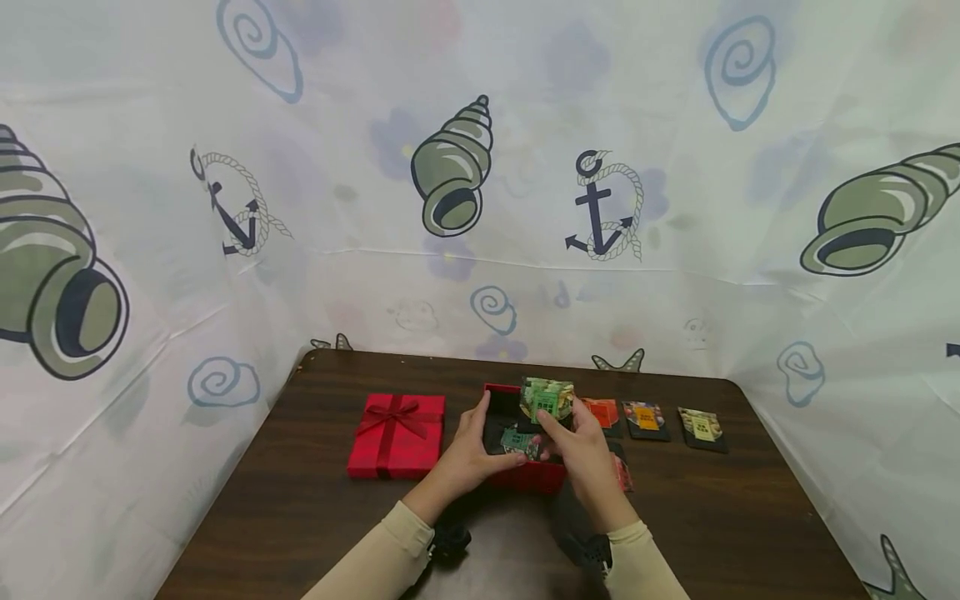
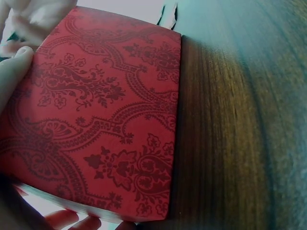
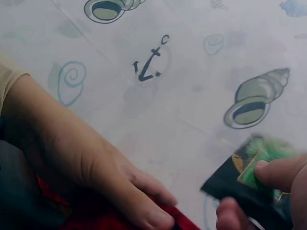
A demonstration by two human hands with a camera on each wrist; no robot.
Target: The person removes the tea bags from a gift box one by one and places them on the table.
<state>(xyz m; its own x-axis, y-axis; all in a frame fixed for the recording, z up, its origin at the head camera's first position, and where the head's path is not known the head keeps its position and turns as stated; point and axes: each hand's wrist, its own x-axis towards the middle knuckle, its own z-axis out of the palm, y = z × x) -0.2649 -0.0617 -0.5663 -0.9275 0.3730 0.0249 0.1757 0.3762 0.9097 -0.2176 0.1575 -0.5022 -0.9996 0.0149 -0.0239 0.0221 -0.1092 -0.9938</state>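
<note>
A red patterned gift box [image 1: 527, 478] stands uncovered on the table, its damask side filling much of the left wrist view [image 2: 96, 115]. My left hand [image 1: 467, 450] grips the box at its left side, with the thumb over the near edge. Above the box's right part, my right hand [image 1: 588, 454] pinches a small dark packet with a green label [image 1: 547, 396] between thumb and fingers. The right wrist view shows this packet [image 3: 225, 182] tilted, its edge blurred. Inside the box lies another green-labelled packet [image 1: 516, 442], partly hidden by the hands.
Left of the box is a red lid with a ribbon bow [image 1: 397, 450]. To the right lie packets with red [image 1: 602, 411], orange [image 1: 645, 419] and yellow-green [image 1: 702, 427] labels. Another red packet [image 1: 622, 471] is partly behind the right hand. A patterned cloth [image 1: 525, 317] hangs behind the table.
</note>
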